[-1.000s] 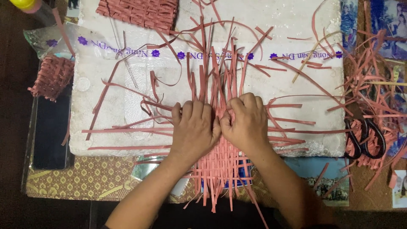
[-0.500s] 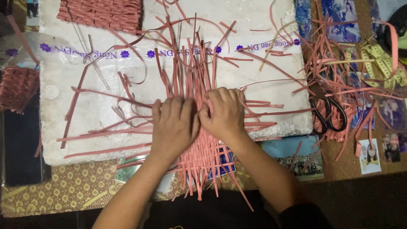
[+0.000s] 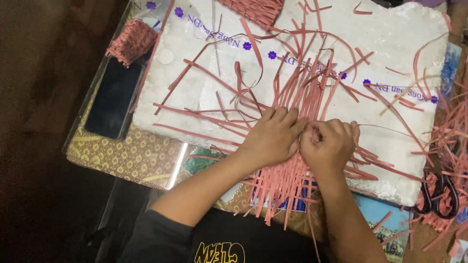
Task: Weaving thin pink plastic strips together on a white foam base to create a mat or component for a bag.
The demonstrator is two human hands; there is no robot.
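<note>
A flat woven mat of thin salmon-pink strips (image 3: 287, 178) lies at the near edge of a white foam board (image 3: 404, 44), its finished part a tight over-and-under weave that hangs partly off the board toward the person, with loose ends fringing out below. Beyond the woven part the upright strips (image 3: 304, 90) run on unwoven and fan away from the person, while other long strips cross them sideways and curl across the board. The left hand (image 3: 273, 139) lies palm down on the weave, fingers together and stretched flat, pressing the strips. The right hand (image 3: 329, 143) sits just beside it, touching it, fingers curled in and pinching a strip at the working edge; exactly which strip it grips is hidden by the knuckles. Both hands cover the middle of the mat, so the weave under them cannot be seen. At the far left corner of the board rests a small woven pink basket piece (image 3: 131, 41), and next to it a dark phone (image 3: 114, 97) lies on a patterned gold cloth (image 3: 131, 158). Another woven pink panel (image 3: 258, 9) is cut off by the top edge. At the right, black-handled scissors (image 3: 441, 192) lie among a heap of pink offcuts (image 3: 451, 131), partly buried.
</note>
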